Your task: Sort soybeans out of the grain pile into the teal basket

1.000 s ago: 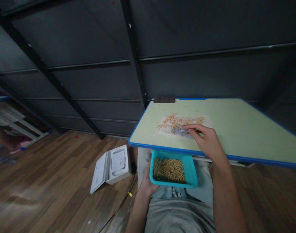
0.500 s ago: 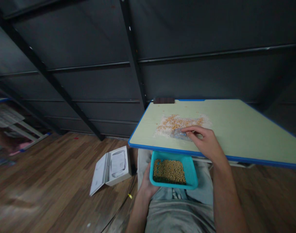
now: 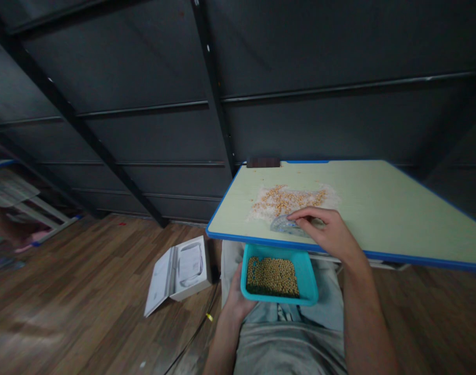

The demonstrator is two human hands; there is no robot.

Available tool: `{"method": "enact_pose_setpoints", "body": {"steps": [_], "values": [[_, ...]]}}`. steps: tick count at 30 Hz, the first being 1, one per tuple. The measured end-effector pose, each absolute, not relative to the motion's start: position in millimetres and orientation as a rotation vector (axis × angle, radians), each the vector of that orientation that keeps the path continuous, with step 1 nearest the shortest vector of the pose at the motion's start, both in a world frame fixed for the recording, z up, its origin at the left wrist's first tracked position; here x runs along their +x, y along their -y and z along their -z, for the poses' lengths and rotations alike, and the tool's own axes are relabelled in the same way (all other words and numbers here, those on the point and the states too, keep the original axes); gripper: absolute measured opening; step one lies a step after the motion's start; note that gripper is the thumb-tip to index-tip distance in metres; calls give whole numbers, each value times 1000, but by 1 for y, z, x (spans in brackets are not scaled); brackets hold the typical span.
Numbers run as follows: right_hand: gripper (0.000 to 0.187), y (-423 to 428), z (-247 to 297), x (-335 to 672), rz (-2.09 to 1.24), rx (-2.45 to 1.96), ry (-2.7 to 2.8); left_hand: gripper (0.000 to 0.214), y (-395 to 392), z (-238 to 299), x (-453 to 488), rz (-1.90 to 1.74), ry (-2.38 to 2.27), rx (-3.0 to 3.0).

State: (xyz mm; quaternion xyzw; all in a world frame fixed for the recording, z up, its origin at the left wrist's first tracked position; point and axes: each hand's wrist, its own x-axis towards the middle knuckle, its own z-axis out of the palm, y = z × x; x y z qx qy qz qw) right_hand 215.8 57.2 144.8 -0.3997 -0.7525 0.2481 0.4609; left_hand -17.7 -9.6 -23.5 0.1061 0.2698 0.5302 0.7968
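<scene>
Below the right hand (image 3: 328, 229) extends one pale-green tabletop with blue edging (image 3: 398, 219). Thumb and fingers of that hand are closed in a pinch, gripping one clear, flexible plastic piece (image 3: 285, 225). Just beyond it lies one patch of fine whitish grains (image 3: 260, 212) bearing small orange-yellow kernels (image 3: 288, 200), too numerous to count. The left hand (image 3: 238, 298) contacts the left side of one turquoise rectangular tray (image 3: 307, 276) containing uncountable round tan beans (image 3: 279, 273); its fingers are hidden, so closure cannot be told.
</scene>
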Motion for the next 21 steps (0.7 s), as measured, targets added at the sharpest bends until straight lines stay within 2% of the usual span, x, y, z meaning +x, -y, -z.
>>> {"method": "enact_pose_setpoints", "body": {"steps": [15, 21], "values": [[24, -70, -137, 221, -413, -1058, 1688, 33, 9, 19, -17, -1133, -605, 205], [24, -74, -133, 223, -396, -1118, 1625, 39, 9, 23, -18, -1139, -615, 203]]}}
